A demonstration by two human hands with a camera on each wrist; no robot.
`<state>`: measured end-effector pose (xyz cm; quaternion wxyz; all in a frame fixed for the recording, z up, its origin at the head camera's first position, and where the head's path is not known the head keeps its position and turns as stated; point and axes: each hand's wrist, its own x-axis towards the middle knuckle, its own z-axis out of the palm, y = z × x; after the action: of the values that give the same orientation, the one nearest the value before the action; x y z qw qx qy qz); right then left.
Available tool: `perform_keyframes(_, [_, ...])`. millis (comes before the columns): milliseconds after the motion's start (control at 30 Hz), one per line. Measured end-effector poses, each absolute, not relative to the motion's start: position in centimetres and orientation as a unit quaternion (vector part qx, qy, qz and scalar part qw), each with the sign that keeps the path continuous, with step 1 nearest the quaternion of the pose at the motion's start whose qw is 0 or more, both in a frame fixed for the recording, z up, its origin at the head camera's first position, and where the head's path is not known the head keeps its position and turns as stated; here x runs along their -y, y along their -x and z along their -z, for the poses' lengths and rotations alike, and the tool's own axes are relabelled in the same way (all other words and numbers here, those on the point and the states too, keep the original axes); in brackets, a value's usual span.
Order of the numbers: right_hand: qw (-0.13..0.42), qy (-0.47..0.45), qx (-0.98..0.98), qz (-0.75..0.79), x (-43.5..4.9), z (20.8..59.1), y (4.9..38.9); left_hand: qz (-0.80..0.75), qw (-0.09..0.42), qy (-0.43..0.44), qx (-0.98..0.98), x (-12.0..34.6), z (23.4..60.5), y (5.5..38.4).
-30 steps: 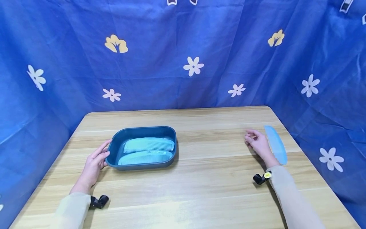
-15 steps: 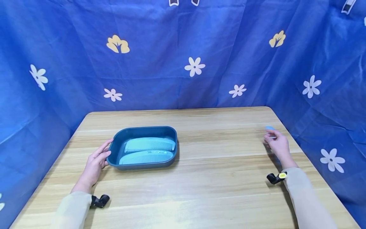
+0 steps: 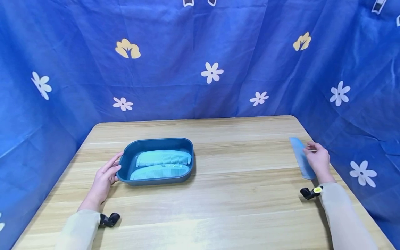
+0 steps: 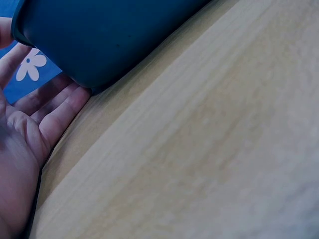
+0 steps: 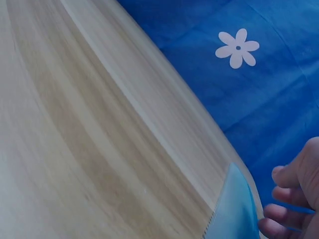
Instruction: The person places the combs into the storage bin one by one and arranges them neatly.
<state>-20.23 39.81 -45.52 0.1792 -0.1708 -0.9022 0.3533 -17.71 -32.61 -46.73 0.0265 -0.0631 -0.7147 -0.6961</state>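
Note:
A translucent blue comb (image 3: 300, 158) lies at the right of the wooden table, teeth toward the left. My right hand (image 3: 318, 161) is at its curved back, fingers loosely bent. In the right wrist view the lower fingertips (image 5: 271, 226) are right beside the comb's edge (image 5: 234, 209), while the thumb stands apart from it. On the left, a dark teal plastic bin (image 3: 156, 181) contains two light blue combs, the rear comb (image 3: 164, 158) and the front comb (image 3: 159, 172). My left hand (image 3: 104, 177) rests against the bin's left end with fairly straight fingers, the thumb tip at the rim.
The wooden tabletop (image 3: 225, 198) stretches between the two hands. A blue cloth (image 3: 175, 90) with white flowers and yellow trees hangs behind the table and along both sides. The table's right edge runs close beside the right hand.
My right hand has moved to the right, passing over the comb from its left side to its curved back. The left hand and the bin have stayed in place.

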Motion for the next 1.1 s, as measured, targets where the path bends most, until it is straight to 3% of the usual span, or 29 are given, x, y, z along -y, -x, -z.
perform_keyframes(267, [0.15, 0.19, 0.917, -0.318, -40.3, 45.9, 20.3, 0.698, 0.027, 0.066, 0.712, 32.5, 46.8, 17.7])
perform_keyframes(567, [0.059, 0.128, 0.951, -0.275, -40.7, 45.4, 21.3, 0.698, 0.026, 0.069, 0.712, 32.5, 46.9, 17.7])
perform_keyframes(833, [0.042, 0.105, 0.963, -0.246, -40.3, 45.6, 22.2, 0.694, 0.026, 0.066, 0.717, 32.8, 46.8, 17.7])
perform_keyframes(1100, [0.026, 0.115, 0.94, -0.32, -40.2, 45.3, 22.1, 0.697, 0.022, 0.066, 0.714, 32.7, 46.9, 17.7])
